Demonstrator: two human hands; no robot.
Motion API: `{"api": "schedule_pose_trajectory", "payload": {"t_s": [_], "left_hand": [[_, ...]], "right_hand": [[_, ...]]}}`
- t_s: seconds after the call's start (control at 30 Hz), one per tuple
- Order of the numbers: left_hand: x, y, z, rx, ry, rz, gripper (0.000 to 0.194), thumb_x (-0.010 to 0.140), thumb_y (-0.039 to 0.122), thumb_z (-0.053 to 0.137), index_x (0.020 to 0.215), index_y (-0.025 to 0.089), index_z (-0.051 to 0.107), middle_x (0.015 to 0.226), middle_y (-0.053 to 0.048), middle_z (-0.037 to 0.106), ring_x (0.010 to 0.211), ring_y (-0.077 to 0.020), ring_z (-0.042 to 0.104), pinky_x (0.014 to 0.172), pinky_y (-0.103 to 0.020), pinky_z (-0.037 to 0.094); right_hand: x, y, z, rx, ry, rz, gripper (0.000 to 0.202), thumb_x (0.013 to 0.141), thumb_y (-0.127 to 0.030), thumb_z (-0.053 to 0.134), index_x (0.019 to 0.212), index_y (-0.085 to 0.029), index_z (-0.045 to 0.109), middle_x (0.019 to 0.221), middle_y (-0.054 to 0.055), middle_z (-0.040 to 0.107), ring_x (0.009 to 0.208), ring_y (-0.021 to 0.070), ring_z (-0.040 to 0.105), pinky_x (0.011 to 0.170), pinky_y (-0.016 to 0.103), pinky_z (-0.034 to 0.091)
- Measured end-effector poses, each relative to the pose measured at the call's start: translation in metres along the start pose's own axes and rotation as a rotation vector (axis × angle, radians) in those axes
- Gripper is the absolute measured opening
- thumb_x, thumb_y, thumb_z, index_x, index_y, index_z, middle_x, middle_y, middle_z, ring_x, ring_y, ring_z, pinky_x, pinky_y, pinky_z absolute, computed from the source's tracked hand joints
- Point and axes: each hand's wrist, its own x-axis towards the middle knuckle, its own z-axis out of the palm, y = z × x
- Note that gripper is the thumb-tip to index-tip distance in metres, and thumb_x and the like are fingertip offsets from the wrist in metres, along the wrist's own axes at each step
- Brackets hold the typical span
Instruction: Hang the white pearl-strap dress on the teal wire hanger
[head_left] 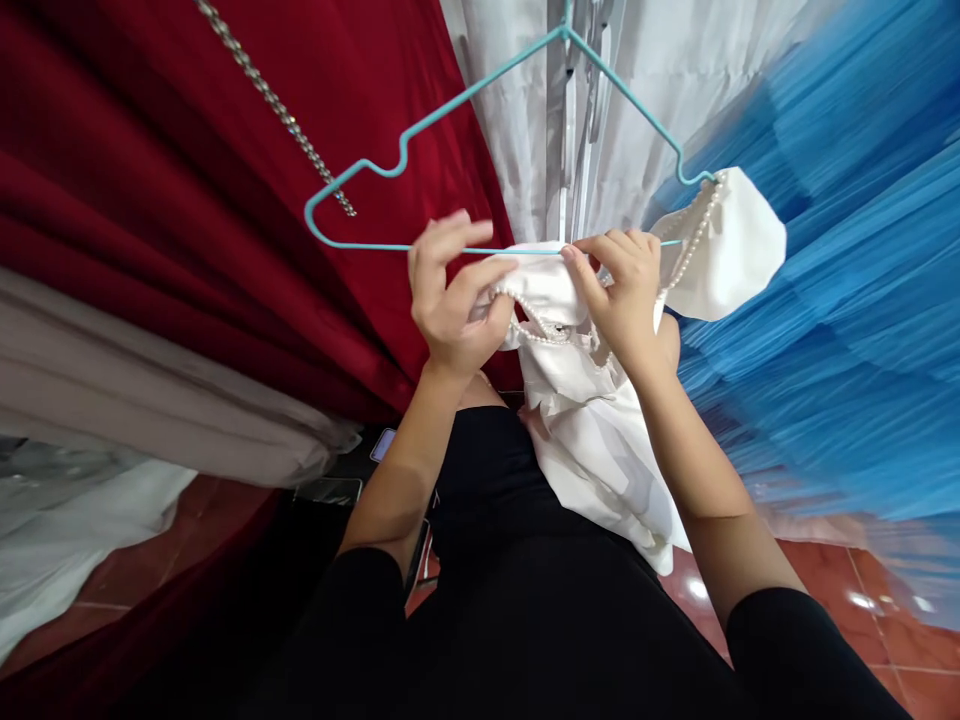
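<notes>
A light-blue wire hanger [450, 103] hangs in front of me, its bottom bar running past both hands. A white garment with pearl-bead trim [600, 440] hangs below the bar and drapes over my lap. One white part of it sits on the hanger's right shoulder. My left hand [463, 300] is at the bar and the garment's left edge, thumb and a finger pinching white fabric near the beads, the other fingers raised. My right hand [624, 285] pinches the bar together with the fabric, right of the middle.
Dark red fabric [360, 120] with a jewelled strip [277, 105] hangs at the left, above a beige cloth [150, 370]. White curtains [660, 90] stand behind the hanger. Blue tulle [847, 300] fills the right side. A phone [382, 445] lies beside my left arm.
</notes>
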Motion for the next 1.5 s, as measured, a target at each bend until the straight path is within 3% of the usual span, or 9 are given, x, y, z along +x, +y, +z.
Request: {"api": "schedule_pose_trajectory", "payload": {"t_s": [0.07, 0.2, 0.33, 0.47, 0.63, 0.73, 1.1, 1.3, 1.5], "left_hand": [[0.017, -0.001, 0.0, 0.031, -0.045, -0.017, 0.023, 0.092, 0.018, 0.059, 0.112, 0.027, 0.065, 0.135, -0.007, 0.065, 0.136, -0.0282, 0.056, 0.116, -0.052, 0.045], [0.019, -0.014, 0.015, 0.021, -0.291, -0.06, 0.017, 0.099, 0.021, 0.048, 0.096, 0.023, 0.065, 0.094, -0.006, 0.07, 0.101, -0.0269, 0.066, 0.101, -0.047, 0.049], [0.007, -0.014, 0.024, 0.034, -0.265, -0.056, 0.021, 0.099, 0.024, 0.045, 0.092, 0.022, 0.064, 0.088, -0.006, 0.067, 0.093, -0.0266, 0.063, 0.099, -0.047, 0.046], [0.008, -0.008, 0.024, 0.02, -0.283, -0.071, 0.021, 0.098, 0.022, 0.045, 0.093, 0.022, 0.065, 0.089, -0.006, 0.067, 0.094, -0.0271, 0.061, 0.1, -0.047, 0.045], [0.012, -0.012, 0.019, 0.024, -0.317, -0.08, 0.02, 0.097, 0.023, 0.048, 0.102, 0.022, 0.068, 0.094, -0.007, 0.069, 0.099, -0.0289, 0.061, 0.103, -0.05, 0.044], [0.014, -0.015, 0.014, 0.031, -0.334, -0.052, 0.022, 0.096, 0.022, 0.049, 0.104, 0.024, 0.07, 0.096, -0.007, 0.07, 0.098, -0.0289, 0.061, 0.1, -0.05, 0.046], [0.028, -0.015, -0.003, -0.064, -0.508, -0.023, 0.04, 0.089, 0.011, 0.045, 0.112, 0.025, 0.074, 0.097, -0.007, 0.071, 0.095, -0.0283, 0.062, 0.099, -0.05, 0.048], [0.031, -0.018, -0.011, -0.048, -0.514, -0.031, 0.043, 0.086, 0.008, 0.046, 0.112, 0.025, 0.075, 0.094, -0.006, 0.071, 0.096, -0.0279, 0.062, 0.101, -0.05, 0.048], [0.028, -0.011, 0.001, -0.042, -0.553, -0.051, 0.045, 0.087, 0.006, 0.046, 0.118, 0.022, 0.074, 0.102, -0.007, 0.073, 0.101, -0.0282, 0.063, 0.1, -0.049, 0.049]], "right_hand": [[-0.002, 0.0, -0.005, -0.015, -0.007, -0.004, 0.042, 0.108, -0.055, 0.045, 0.093, -0.025, 0.071, 0.078, 0.003, 0.061, 0.085, 0.0214, 0.056, 0.096, 0.044, 0.041], [-0.011, -0.007, -0.015, -0.016, 0.012, -0.02, 0.036, 0.109, -0.046, 0.045, 0.094, -0.026, 0.071, 0.084, 0.004, 0.065, 0.09, 0.0228, 0.06, 0.1, 0.049, 0.042], [-0.006, 0.006, -0.035, 0.006, 0.248, -0.081, 0.023, 0.106, -0.039, 0.05, 0.113, -0.03, 0.069, 0.117, 0.006, 0.067, 0.119, 0.0274, 0.062, 0.109, 0.055, 0.04], [0.022, 0.051, -0.054, -0.122, 0.397, -0.071, 0.058, 0.09, -0.032, 0.072, 0.145, -0.027, 0.054, 0.154, 0.014, 0.051, 0.149, 0.0336, 0.04, 0.122, 0.058, 0.027], [0.053, 0.088, -0.058, -0.093, 0.276, 0.08, 0.038, 0.095, -0.001, 0.042, 0.117, -0.018, 0.067, 0.11, 0.011, 0.073, 0.097, 0.0181, 0.064, 0.091, 0.034, 0.047], [0.059, 0.088, -0.062, -0.192, 0.269, 0.155, 0.038, 0.083, 0.007, 0.056, 0.111, -0.015, 0.071, 0.088, 0.005, 0.071, 0.072, 0.0142, 0.058, 0.073, 0.029, 0.043], [0.07, 0.089, -0.089, 0.119, 0.309, 0.332, 0.046, 0.076, 0.017, 0.041, 0.076, -0.01, 0.079, 0.068, 0.005, 0.071, 0.057, 0.0078, 0.054, 0.057, 0.025, 0.035], [0.071, 0.128, -0.078, 0.134, 0.423, 0.479, 0.049, 0.078, 0.017, 0.035, 0.069, -0.015, 0.072, 0.065, 0.004, 0.066, 0.054, 0.0101, 0.051, 0.056, 0.029, 0.035], [0.003, 0.16, -0.06, -0.072, 0.518, 0.093, 0.032, 0.083, -0.002, 0.049, 0.094, -0.019, 0.074, 0.089, 0.009, 0.076, 0.076, 0.0172, 0.069, 0.07, 0.032, 0.05]]}}
